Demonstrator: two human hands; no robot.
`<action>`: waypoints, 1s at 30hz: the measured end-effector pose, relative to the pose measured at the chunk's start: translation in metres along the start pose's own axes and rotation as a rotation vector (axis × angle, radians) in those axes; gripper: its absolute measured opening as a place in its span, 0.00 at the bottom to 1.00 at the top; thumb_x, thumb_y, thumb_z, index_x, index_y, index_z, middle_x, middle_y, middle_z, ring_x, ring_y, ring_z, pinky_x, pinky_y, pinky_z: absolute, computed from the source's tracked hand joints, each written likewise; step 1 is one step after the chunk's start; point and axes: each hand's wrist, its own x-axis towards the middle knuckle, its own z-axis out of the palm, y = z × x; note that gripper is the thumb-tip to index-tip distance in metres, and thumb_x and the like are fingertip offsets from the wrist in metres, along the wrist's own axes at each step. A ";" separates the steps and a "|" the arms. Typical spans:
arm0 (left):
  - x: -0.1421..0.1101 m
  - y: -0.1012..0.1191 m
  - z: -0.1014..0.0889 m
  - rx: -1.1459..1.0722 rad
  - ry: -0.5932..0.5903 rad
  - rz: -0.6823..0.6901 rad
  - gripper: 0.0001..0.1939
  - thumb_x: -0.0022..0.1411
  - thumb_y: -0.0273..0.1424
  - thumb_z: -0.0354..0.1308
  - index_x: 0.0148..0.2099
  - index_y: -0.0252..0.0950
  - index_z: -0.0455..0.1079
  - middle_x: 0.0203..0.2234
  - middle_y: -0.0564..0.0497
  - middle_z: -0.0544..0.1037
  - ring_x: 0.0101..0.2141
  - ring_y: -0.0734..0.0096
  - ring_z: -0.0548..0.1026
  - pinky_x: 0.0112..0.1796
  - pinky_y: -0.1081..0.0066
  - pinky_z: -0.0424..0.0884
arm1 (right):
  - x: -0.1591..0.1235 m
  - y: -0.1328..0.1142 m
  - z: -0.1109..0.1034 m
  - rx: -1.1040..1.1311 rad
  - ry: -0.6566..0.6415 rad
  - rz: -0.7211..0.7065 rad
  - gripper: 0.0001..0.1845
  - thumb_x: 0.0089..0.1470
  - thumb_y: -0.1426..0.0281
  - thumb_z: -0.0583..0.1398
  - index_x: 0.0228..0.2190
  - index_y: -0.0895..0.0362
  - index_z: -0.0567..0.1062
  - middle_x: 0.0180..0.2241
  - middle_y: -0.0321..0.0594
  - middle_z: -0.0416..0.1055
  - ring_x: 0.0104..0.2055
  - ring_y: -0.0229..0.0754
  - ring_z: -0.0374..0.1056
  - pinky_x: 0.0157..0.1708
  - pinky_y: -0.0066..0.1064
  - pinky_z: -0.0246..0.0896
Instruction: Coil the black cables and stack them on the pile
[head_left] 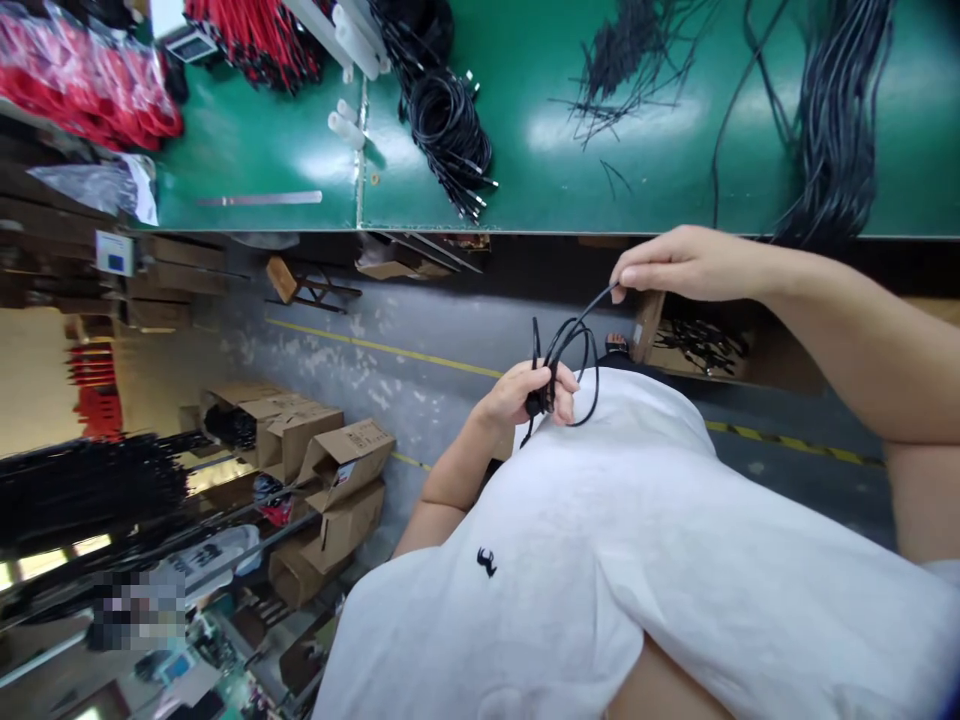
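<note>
A thin black cable [593,377] hangs in loose loops in front of my white shirt. My left hand [534,392] is closed around the gathered part of the loops, with a dark connector end partly hidden by the fingers. Higher up and to the right, my right hand [660,265] pinches a single strand of the same cable between thumb and fingers, just off the front edge of the green table [525,190]. The strand runs slanting down from there to the left hand.
On the table lie a bundle of coiled black cables [450,130], short black ties [626,55], long black cables [840,130] and red cables [255,40]. Below the edge stands a cardboard box [780,365] holding black pieces. More cardboard boxes [349,465] stand across the floor.
</note>
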 end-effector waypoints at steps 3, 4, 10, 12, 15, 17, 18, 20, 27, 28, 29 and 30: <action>-0.001 -0.002 -0.003 -0.090 0.080 -0.008 0.19 0.63 0.44 0.58 0.31 0.32 0.72 0.08 0.57 0.62 0.10 0.78 0.60 0.17 0.75 0.65 | 0.008 0.010 -0.003 -0.028 0.150 0.142 0.27 0.64 0.55 0.53 0.39 0.66 0.79 0.33 0.39 0.71 0.33 0.30 0.59 0.39 0.29 0.50; -0.002 0.000 -0.004 -0.133 0.124 -0.006 0.19 0.66 0.42 0.54 0.30 0.32 0.72 0.07 0.60 0.57 0.08 0.80 0.54 0.14 0.78 0.59 | 0.008 0.018 -0.003 -0.031 0.170 0.183 0.28 0.65 0.56 0.51 0.41 0.69 0.78 0.31 0.37 0.69 0.32 0.29 0.57 0.39 0.29 0.49; -0.020 0.032 -0.004 -0.288 0.603 0.293 0.20 0.73 0.45 0.43 0.55 0.44 0.72 0.10 0.65 0.46 0.09 0.81 0.39 0.11 0.79 0.42 | -0.032 0.103 0.029 -0.092 0.055 0.285 0.25 0.68 0.59 0.46 0.42 0.64 0.75 0.26 0.39 0.68 0.30 0.34 0.61 0.39 0.28 0.56; -0.025 0.039 -0.010 -0.303 0.672 0.373 0.21 0.73 0.46 0.45 0.61 0.49 0.67 0.11 0.65 0.51 0.08 0.82 0.42 0.11 0.80 0.44 | -0.052 0.113 0.051 -0.291 0.015 0.275 0.20 0.68 0.64 0.47 0.39 0.62 0.76 0.35 0.48 0.75 0.35 0.40 0.67 0.39 0.31 0.57; -0.020 0.036 -0.020 -0.295 0.628 0.356 0.21 0.72 0.43 0.48 0.64 0.51 0.63 0.15 0.64 0.65 0.10 0.86 0.55 0.14 0.83 0.53 | -0.072 0.084 0.087 -0.512 -0.119 -0.006 0.18 0.67 0.64 0.49 0.35 0.57 0.76 0.38 0.50 0.77 0.37 0.46 0.70 0.38 0.35 0.56; -0.007 0.025 -0.024 -0.233 0.543 0.264 0.22 0.70 0.41 0.53 0.64 0.46 0.64 0.21 0.59 0.74 0.16 0.85 0.68 0.20 0.84 0.63 | -0.071 0.044 0.106 -0.502 -0.216 -0.272 0.20 0.68 0.62 0.48 0.33 0.55 0.75 0.32 0.45 0.76 0.32 0.43 0.68 0.35 0.35 0.55; 0.000 0.019 -0.024 -0.187 0.489 0.210 0.22 0.68 0.41 0.56 0.62 0.42 0.66 0.24 0.56 0.77 0.21 0.82 0.73 0.25 0.83 0.67 | -0.065 0.023 0.112 -0.475 -0.245 -0.380 0.22 0.69 0.61 0.47 0.31 0.55 0.74 0.29 0.43 0.74 0.29 0.42 0.67 0.33 0.34 0.54; 0.012 0.005 -0.018 -0.078 0.349 0.094 0.22 0.63 0.41 0.63 0.55 0.34 0.71 0.29 0.50 0.80 0.29 0.75 0.79 0.32 0.77 0.73 | -0.045 -0.007 0.112 -0.435 -0.231 -0.475 0.24 0.69 0.59 0.46 0.30 0.55 0.74 0.26 0.41 0.72 0.27 0.40 0.64 0.30 0.32 0.52; 0.007 -0.006 0.001 0.042 -0.088 -0.122 0.27 0.57 0.50 0.64 0.42 0.28 0.76 0.13 0.55 0.68 0.12 0.81 0.61 0.17 0.77 0.58 | -0.012 0.004 0.049 -0.221 -0.132 -0.181 0.24 0.65 0.52 0.49 0.32 0.55 0.73 0.30 0.38 0.72 0.31 0.38 0.66 0.31 0.28 0.54; 0.006 -0.005 0.002 0.010 -0.084 -0.095 0.26 0.57 0.49 0.65 0.42 0.28 0.76 0.11 0.57 0.65 0.11 0.82 0.57 0.16 0.77 0.55 | -0.015 0.007 0.046 -0.186 -0.132 -0.158 0.24 0.65 0.52 0.49 0.32 0.55 0.73 0.30 0.38 0.72 0.31 0.38 0.66 0.32 0.28 0.55; 0.006 -0.005 0.003 -0.020 -0.080 -0.078 0.26 0.57 0.49 0.65 0.42 0.28 0.76 0.11 0.58 0.63 0.11 0.82 0.56 0.16 0.77 0.53 | -0.017 0.008 0.045 -0.161 -0.134 -0.141 0.24 0.65 0.52 0.49 0.31 0.55 0.73 0.30 0.38 0.72 0.31 0.38 0.66 0.32 0.28 0.55; 0.006 -0.005 0.004 -0.042 -0.074 -0.078 0.25 0.57 0.48 0.65 0.42 0.28 0.77 0.11 0.58 0.63 0.11 0.82 0.56 0.15 0.77 0.53 | -0.018 0.007 0.047 -0.145 -0.138 -0.132 0.24 0.65 0.52 0.49 0.31 0.55 0.73 0.29 0.37 0.71 0.31 0.37 0.66 0.32 0.28 0.55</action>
